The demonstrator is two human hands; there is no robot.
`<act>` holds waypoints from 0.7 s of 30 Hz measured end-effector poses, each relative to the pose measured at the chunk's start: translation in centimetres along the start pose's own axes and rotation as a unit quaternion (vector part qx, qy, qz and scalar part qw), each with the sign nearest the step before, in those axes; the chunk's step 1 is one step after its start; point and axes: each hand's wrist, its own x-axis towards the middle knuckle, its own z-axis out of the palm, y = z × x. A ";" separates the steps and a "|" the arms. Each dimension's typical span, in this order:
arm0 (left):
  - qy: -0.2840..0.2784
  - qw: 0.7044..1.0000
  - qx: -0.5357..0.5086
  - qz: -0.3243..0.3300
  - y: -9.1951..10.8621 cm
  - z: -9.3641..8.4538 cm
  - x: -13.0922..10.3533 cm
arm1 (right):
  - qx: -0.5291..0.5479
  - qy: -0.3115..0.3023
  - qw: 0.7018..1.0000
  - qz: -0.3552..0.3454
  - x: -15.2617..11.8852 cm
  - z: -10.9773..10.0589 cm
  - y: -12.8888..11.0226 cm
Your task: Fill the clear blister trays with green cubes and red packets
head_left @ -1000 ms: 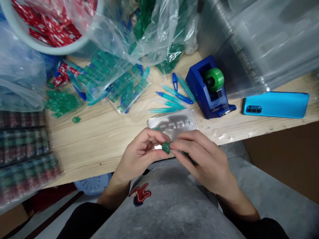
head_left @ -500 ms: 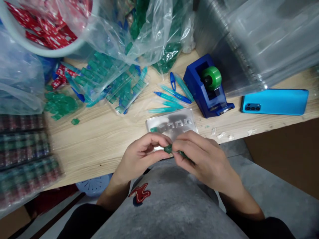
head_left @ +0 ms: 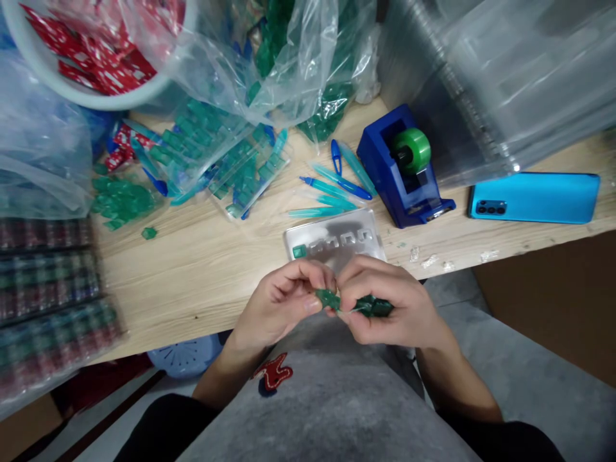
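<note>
Near the table's front edge, my left hand pinches a small green piece between thumb and fingers. My right hand touches that piece with its fingertips and holds more dark green pieces against its palm. Just beyond the hands lies a clear moulded plastic tray, its near part hidden by my fingers. One green cube sits at the tray's left end, beside a row of small moulded shapes.
Blue-green pens and a blue tape dispenser stand behind the tray. A blue phone lies right. Green pieces, plastic bags and a tub of red packets are left and behind; filled packs lie far left.
Both hands have turned slightly, so the green piece and the dark green pieces in my right hand show more. The whole view has shifted a little.
</note>
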 end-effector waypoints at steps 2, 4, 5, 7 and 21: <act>0.014 0.997 0.060 0.034 0.1 -0.3 0.1 | -0.023 0.004 0.999 0.022 -0.1 -0.2 -0.2; 0.031 0.988 0.130 0.073 0.3 -0.6 0.1 | -0.047 0.020 0.998 0.037 -0.3 -0.2 -0.4; 0.036 0.982 0.162 0.088 0.4 -0.7 0.1 | -0.062 0.031 0.997 0.041 -0.4 -0.2 -0.6; 0.041 0.971 0.210 0.105 0.6 -0.8 0.1 | -0.095 0.050 0.993 0.049 -0.5 -0.1 -0.8; 0.008 0.999 0.024 -0.023 -0.5 -0.3 0.5 | -0.052 -0.065 0.997 0.006 -0.3 -1.0 0.0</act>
